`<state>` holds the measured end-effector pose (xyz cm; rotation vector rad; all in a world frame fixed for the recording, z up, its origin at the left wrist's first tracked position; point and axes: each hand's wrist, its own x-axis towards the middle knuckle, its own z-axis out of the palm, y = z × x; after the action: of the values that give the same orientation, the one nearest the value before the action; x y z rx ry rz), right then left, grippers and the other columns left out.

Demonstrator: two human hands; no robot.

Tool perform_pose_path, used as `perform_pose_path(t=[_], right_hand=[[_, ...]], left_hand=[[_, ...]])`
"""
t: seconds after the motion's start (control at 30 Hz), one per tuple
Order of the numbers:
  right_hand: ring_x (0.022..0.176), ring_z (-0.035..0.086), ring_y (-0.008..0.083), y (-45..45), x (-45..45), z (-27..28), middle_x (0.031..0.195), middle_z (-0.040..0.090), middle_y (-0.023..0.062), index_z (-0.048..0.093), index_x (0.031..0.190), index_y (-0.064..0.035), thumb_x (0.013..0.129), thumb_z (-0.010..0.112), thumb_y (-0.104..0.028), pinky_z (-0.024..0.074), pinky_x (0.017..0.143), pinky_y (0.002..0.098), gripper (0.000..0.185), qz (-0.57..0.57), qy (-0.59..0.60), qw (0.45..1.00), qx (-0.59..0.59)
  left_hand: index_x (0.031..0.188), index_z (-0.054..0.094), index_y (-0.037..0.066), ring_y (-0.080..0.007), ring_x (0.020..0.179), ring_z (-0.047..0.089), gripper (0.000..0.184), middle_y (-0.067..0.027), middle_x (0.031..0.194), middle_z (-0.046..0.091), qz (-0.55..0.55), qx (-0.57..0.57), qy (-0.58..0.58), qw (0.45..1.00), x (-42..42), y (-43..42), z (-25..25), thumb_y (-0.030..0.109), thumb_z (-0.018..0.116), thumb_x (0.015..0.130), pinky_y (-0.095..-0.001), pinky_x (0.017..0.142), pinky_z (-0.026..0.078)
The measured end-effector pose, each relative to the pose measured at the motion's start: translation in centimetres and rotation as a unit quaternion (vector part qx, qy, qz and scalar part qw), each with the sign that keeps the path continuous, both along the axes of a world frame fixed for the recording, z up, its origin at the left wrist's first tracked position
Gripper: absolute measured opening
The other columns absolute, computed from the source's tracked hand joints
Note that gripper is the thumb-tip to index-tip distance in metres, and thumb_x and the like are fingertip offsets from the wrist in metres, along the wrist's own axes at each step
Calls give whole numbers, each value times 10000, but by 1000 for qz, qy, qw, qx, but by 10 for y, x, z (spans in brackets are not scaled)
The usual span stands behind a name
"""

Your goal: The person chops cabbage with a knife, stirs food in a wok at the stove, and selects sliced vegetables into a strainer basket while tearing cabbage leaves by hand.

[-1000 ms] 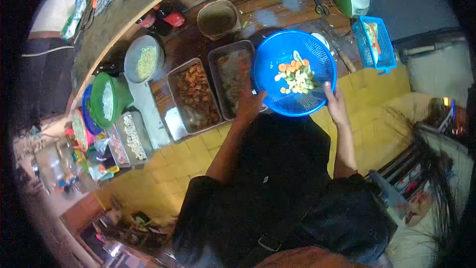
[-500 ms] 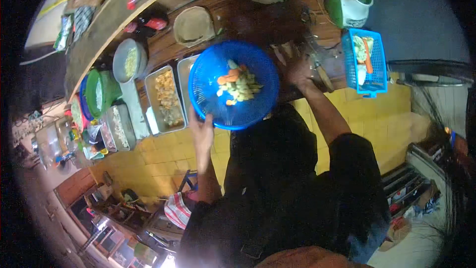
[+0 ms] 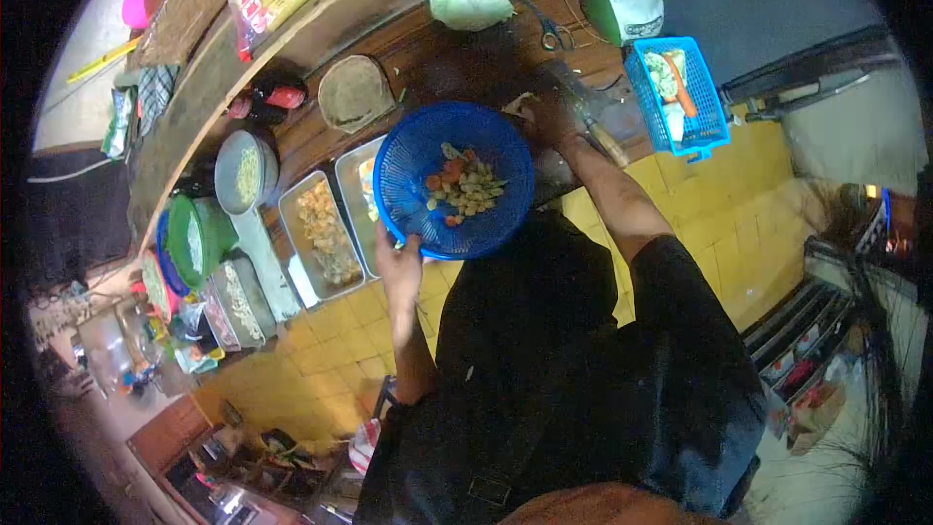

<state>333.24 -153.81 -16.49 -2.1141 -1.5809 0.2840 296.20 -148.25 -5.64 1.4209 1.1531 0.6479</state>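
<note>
My left hand [image 3: 398, 267] grips the near left rim of a blue plastic colander [image 3: 394, 175], which is tilted a little. Sliced carrot and pale green vegetable pieces [image 3: 465, 187] lie inside it. Just right of the colander, my right hand [image 3: 550, 122] reaches onto the dark wooden counter; it is in shadow, and its fingers are too dim to make out. A knife with a wooden handle [image 3: 609, 144] lies to the right of that hand. Beyond it stands a light blue basket [image 3: 714, 128] with a carrot and other vegetables.
Metal trays of food [image 3: 326, 228] line the counter on the left, beside a grey bowl [image 3: 233, 175] and a green basket [image 3: 216, 233]. Farther back are a round brown container [image 3: 356, 92], a cabbage [image 3: 468, 2], scissors [image 3: 554, 36] and a green-and-white container [image 3: 632, 0].
The colander has moved left in my left hand. My right hand has let go of its rim and moved to the counter on the right. The view has shifted.
</note>
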Motion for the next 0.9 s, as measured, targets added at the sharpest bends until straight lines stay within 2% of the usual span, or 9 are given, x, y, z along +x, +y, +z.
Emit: perform_pose_path(t=[0.17, 0.23, 0.4, 0.47, 0.53, 0.67, 0.77, 0.83, 0.9], right_hand=[[898, 651, 336, -10, -10, 62, 944, 671, 163, 646, 1029, -93, 757, 710, -193, 504, 767, 430, 297, -213, 91, 973, 4], [831, 671, 305, -24, -15, 94, 927, 685, 135, 667, 1031, -117, 781, 709, -227, 520, 763, 439, 276, -179, 168, 958, 151], [1030, 608, 310, -36, -94, 145, 1087, 640, 149, 658, 1077, -94, 825, 661, -221, 480, 890, 427, 282, -80, 171, 979, 81], [1103, 573, 308, -36, -122, 122, 1157, 615, 149, 658, 1095, -107, 850, 621, -225, 458, 939, 417, 274, -60, 223, 972, 48], [1172, 544, 301, -34, -137, 111, 1208, 604, 126, 585, 1202, -68, 875, 584, -154, 431, 977, 405, 338, 163, -79, 978, 100], [1214, 495, 318, -32, -151, 109, 1265, 562, 119, 557, 1233, -62, 887, 540, -116, 344, 1058, 426, 351, 204, -125, 971, 25], [1148, 523, 342, -20, -134, 115, 1261, 554, 111, 551, 1254, -95, 895, 507, -108, 341, 1059, 421, 362, 185, 195, 962, -42], [1190, 522, 298, -14, -120, 129, 1242, 578, 129, 548, 1248, -107, 863, 529, -76, 378, 1027, 412, 388, 157, 215, 948, -174], [1120, 573, 311, -16, -98, 79, 1182, 609, 153, 567, 1203, -116, 833, 559, -100, 454, 932, 425, 371, 159, 142, 977, -3]], left_hand=[[1312, 383, -43, -199, 1046, 567, 527, -178, 1173, 577, -84, 79, 121, 986, 16, 0, 41, -51, 539, 809, -322, 837, 486], [1336, 362, -29, -215, 1050, 576, 556, -190, 1196, 577, -102, 34, 80, 991, 19, 4, 29, -33, 545, 811, -330, 841, 490], [1366, 339, -5, -237, 1036, 588, 580, -167, 1192, 582, -136, -32, 103, 985, 33, 1, 37, -14, 531, 819, -339, 851, 495], [1365, 333, -14, -230, 1034, 590, 566, -180, 1203, 570, -144, 69, 66, 985, 27, -2, 20, -7, 521, 831, -343, 810, 514], [1366, 330, -19, -231, 1030, 592, 563, -186, 1201, 567, -140, 17, 23, 990, 26, 0, 13, -6, 518, 836, -339, 778, 522], [1370, 319, -29, -227, 978, 605, 566, -191, 1180, 561, -120, -56, 16, 991, 25, -5, 37, -6, 517, 840, -314, 698, 538], [1372, 318, -26, -199, 920, 615, 570, -173, 1162, 561, -77, -80, 12, 994, 22, -5, 11, -28, 516, 837, -292, 676, 536], [1374, 313, -27, -198, 913, 616, 573, -171, 1162, 559, -66, -55, -7, 996, 26, -10, 20, -31, 514, 837, -292, 675, 537], [1383, 304, -14, -208, 940, 609, 588, -163, 1172, 556, -27, -95, -59, 993, 31, -20, 20, -57, 500, 830, -294, 691, 529]])
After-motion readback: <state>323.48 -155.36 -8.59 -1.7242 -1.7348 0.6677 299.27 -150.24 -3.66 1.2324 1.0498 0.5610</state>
